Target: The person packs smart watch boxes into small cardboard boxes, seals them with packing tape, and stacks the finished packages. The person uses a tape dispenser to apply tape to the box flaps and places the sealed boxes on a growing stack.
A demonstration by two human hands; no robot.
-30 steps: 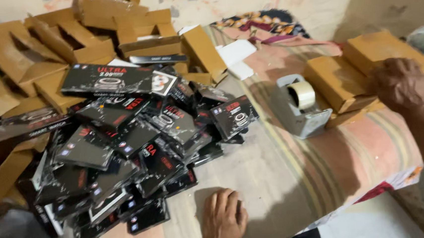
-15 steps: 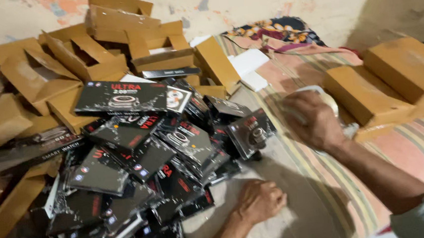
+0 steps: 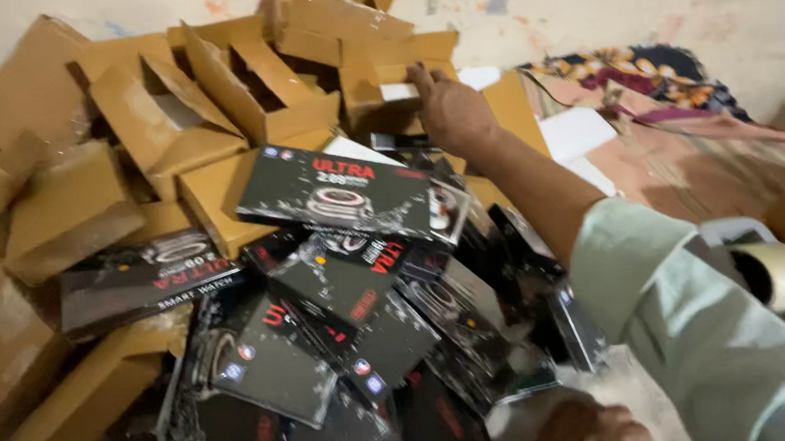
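Head view: right hand (image 3: pixel 451 113) is now stretched far forward over the heap, fingers curled onto an open brown cardboard box (image 3: pixel 393 90) at the back of the pile. Grip reads as thumb under, fingers over the box's front flap; contact is clear, but I cannot tell whether the box is lifted. Half a second ago that hand was out to the right, on the tape dispenser; a second ago it was resting on the closed cartons further right.

Tape dispenser (image 3: pixel 769 270) now sits untouched at the right edge, partly hidden behind the pale green sleeve (image 3: pixel 694 319). Roll of tape faces the camera.

Left hand (image 3: pixel 591 428) is at the bottom edge, knuckles only, lying on the mat surface just beside the black boxes. Fingers look loosely bent with nothing in them, though most of the hand is cut off by the frame. It has shifted right relative to the heap compared with both earlier frames.

Black glossy product boxes (image 3: pixel 335 192) are heaped in the middle, overlapping at all angles, same spread as before. Empty brown cartons (image 3: pixel 164 117) ring them on the left and behind, several with flaps open. Patterned cloth (image 3: pixel 641 83) lies beyond the arm at upper right. Camera has moved closer and swung left since the earlier frames.
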